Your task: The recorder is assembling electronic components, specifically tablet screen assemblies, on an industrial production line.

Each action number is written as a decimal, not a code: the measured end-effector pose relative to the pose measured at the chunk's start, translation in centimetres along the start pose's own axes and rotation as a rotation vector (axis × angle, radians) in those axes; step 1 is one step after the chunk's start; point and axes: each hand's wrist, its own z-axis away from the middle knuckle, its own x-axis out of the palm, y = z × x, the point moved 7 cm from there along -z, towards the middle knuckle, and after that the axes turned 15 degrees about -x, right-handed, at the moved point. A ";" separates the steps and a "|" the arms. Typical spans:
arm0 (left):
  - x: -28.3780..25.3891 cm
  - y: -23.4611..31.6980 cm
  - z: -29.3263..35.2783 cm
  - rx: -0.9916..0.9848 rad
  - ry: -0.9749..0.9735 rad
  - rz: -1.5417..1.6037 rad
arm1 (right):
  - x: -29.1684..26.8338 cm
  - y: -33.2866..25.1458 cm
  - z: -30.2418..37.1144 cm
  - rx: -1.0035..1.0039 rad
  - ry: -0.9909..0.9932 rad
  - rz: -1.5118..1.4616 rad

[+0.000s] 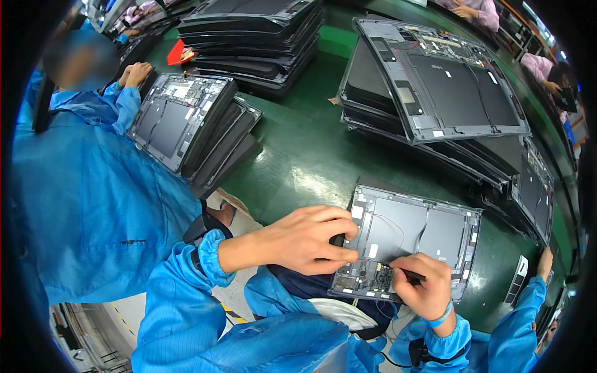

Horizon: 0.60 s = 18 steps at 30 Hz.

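An opened laptop base, dark grey with a bare circuit board along its near side, lies tilted at the table's near edge. My left hand reaches over its left rim, fingers spread and tips resting on the frame. Over the board's right part, my right hand is closed in a pinch; whatever its fingertips hold is hidden. A blue band circles my right wrist. Between the hands, a thin reddish wire loops across the base, and a black cable runs down its middle.
Stacked laptop bases stand at the back, the right and the left. A person in blue sits at left, hands on a base. Another person's hand is at right, near a white-edged strip. The table is green.
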 end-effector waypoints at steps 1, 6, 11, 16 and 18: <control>0.0 0.0 0.0 0.003 0.002 0.002 | 0.1 -0.4 -0.2 -0.037 -0.006 0.002; 0.2 -0.6 0.6 0.002 0.096 0.077 | 0.1 1.6 0.5 0.117 -0.001 -0.134; 0.3 -0.4 0.9 0.027 0.133 0.038 | -0.5 2.4 1.5 0.144 0.058 -0.173; -0.2 -0.3 0.6 0.064 0.127 0.005 | -0.1 1.9 0.8 0.081 0.003 -0.114; -0.2 -0.3 0.3 0.071 0.110 0.031 | -0.2 1.8 0.8 0.065 0.009 -0.107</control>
